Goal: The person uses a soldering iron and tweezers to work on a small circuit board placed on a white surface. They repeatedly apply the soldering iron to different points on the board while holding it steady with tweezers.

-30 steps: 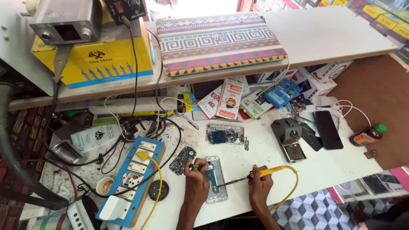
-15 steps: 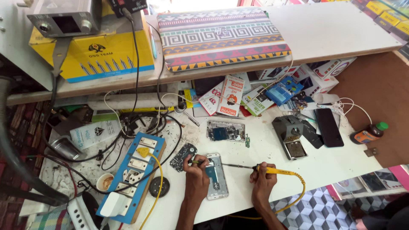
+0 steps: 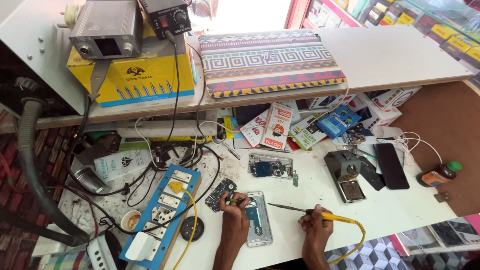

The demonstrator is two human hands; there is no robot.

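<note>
My left hand (image 3: 234,210) pinches a small tool over an opened phone (image 3: 259,225) lying on the white bench, next to a dark circuit board (image 3: 221,192). My right hand (image 3: 316,227) grips a yellow-handled soldering iron (image 3: 305,212). Its tip points left and hovers just right of the phone, apart from it. The iron's yellow cable (image 3: 357,237) loops off the front edge.
A second opened phone (image 3: 270,166) lies further back. A blue power strip (image 3: 162,215) sits at left amid tangled cables. An iron stand (image 3: 346,172), dark phone (image 3: 391,165) and small bottle (image 3: 440,175) are at right. A shelf above holds a patterned laptop (image 3: 270,62) and yellow box (image 3: 142,77).
My right hand has pulled the soldering iron's tip to the right, off the phone. My left hand stays on the phone's upper left corner.
</note>
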